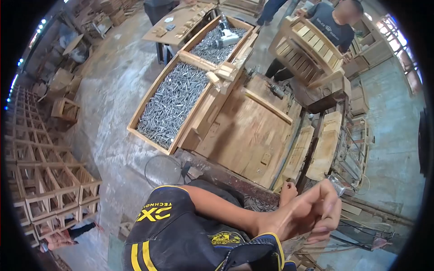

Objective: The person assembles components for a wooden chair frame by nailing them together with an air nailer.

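From the dark sleeve my left forearm reaches across to the right, and my left hand (312,212) is raised in front of me. Its fingers are loosely bent and apart, with nothing seen between them. Beyond the wrist, at the near edge of the wooden worktop (244,131), shows a small part of my right hand (288,192); its arm and most of its fingers are hidden. Just past my left fingertips is a shiny metal piece (335,184). A wooden strip (267,106) and a small wood block (266,158) lie on the worktop.
Two wooden trays (149,104) full of metal screws or bolts stand left of the worktop, a power tool (226,38) in the far one. A co-worker (332,27) holds a slatted wooden frame (312,45). Wooden frames (49,180) are stacked on the left.
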### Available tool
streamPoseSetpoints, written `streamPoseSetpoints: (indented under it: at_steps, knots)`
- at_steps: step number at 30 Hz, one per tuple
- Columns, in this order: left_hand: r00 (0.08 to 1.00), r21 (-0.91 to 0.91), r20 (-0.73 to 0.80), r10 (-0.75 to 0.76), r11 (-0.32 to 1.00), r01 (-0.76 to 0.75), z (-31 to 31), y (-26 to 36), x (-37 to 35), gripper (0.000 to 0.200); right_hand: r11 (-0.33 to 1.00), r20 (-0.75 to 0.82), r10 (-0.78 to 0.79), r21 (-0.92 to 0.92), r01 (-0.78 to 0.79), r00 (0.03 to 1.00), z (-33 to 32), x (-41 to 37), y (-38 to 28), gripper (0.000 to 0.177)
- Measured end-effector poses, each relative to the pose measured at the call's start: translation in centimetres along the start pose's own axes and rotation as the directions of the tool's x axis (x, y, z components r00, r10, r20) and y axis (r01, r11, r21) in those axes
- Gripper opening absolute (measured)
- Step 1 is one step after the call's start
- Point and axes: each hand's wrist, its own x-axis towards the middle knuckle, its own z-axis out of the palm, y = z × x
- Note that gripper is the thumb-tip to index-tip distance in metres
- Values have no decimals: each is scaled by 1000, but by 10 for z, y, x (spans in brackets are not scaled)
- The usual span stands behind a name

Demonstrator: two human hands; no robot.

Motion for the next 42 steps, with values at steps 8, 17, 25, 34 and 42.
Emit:
streamPoseSetpoints:
  at_steps: [8, 17, 25, 34, 42]
  knots:
    - [993, 88, 101, -59, 995, 50, -7, 0, -5, 83, 997, -12, 77, 20, -77, 997, 3, -6, 18, 23]
    - [931, -52, 310, 193, 981, -187, -23, -13, -1, 98, 996, -3, 86, 5, -86, 996, 3, -8, 30, 23]
    - [893, 274, 132, 429, 850, -449, -11, -5, -9, 65, 997, 6, 76, -1, -76, 997, 7, 0, 29, 23]
    - [748, 505, 334, 574, 561, -656, 10, 14, 0, 31, 996, -12, 70, -56, -71, 997, 13, 3, 25, 23]
    - [646, 355, 623, 441, 576, -736, -25, 10, 11, 45, 996, 25, 73, 41, -74, 997, 3, 3, 14, 25]
